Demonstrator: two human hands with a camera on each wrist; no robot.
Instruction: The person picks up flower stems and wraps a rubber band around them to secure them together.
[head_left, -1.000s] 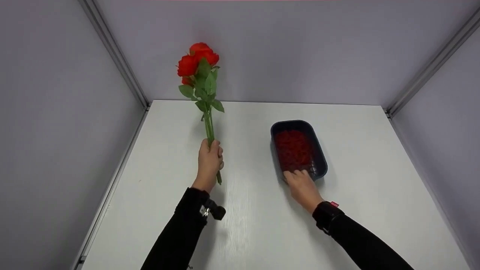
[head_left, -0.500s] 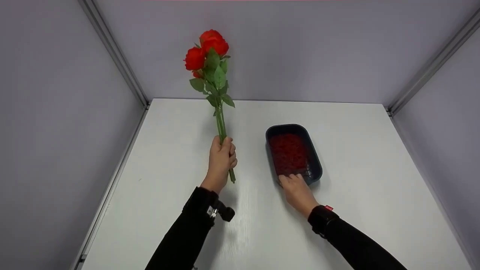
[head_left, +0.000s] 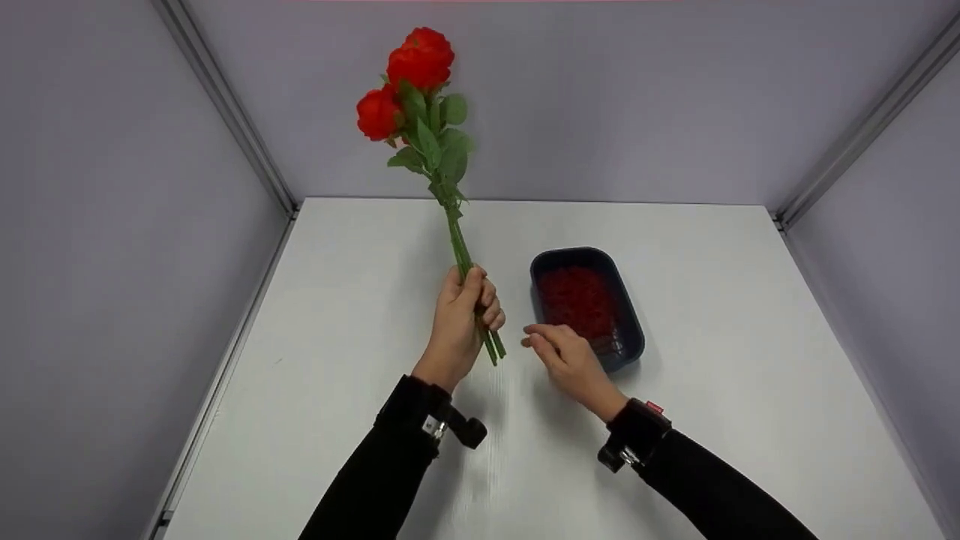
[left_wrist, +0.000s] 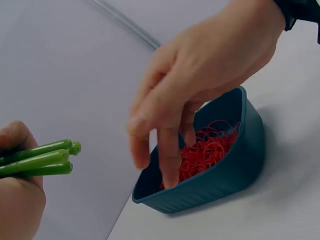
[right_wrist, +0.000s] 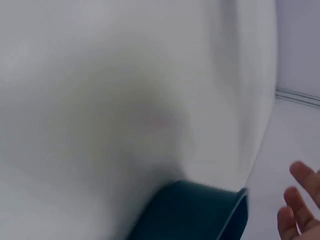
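Roses up in the left hand, right hand loose beside the tray

Left hand (head_left: pixel 459 322) grips the rose stems (head_left: pixel 465 262), blooms above it; right hand (head_left: pixel 566 358), fingers relaxed and empty, hovers between the stem ends and the dark tray (head_left: pixel 634 330) of red bands (head_left: pixel 577 296).

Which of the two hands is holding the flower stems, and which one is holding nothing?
The left hand grips the green stems of the red flowers. The right hand, fingers relaxed, holds nothing beside the dark tray of red rubber bands.
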